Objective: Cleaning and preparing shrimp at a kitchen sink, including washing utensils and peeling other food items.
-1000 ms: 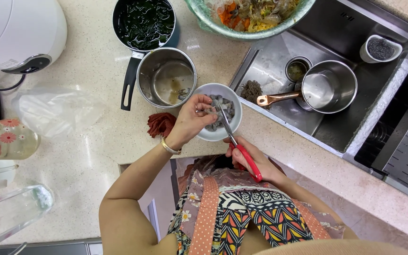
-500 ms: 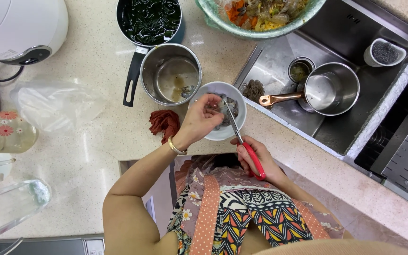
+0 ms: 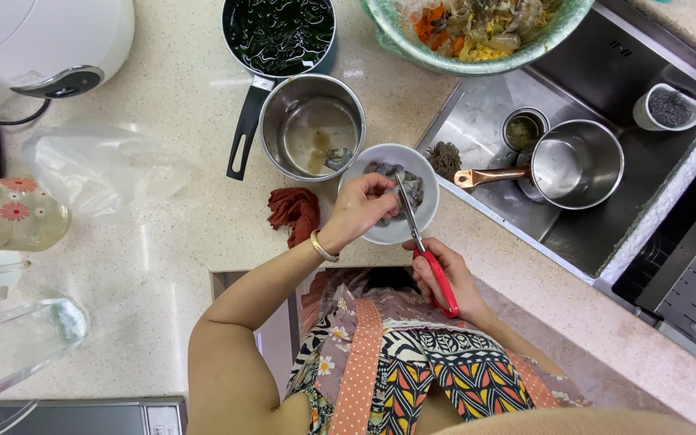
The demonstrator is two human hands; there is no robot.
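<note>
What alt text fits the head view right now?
Over a white bowl of grey shellfish, the left hand holds a piece while the right hand points red-handled scissors into it. A steel pot and red cloth sit alongside.

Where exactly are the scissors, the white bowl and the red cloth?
scissors (image 3: 438, 278): head view, on the red handle in the right hand.
white bowl (image 3: 431, 211): head view, on its right rim.
red cloth (image 3: 293, 211): head view, on the middle of the crumpled cloth.
</note>
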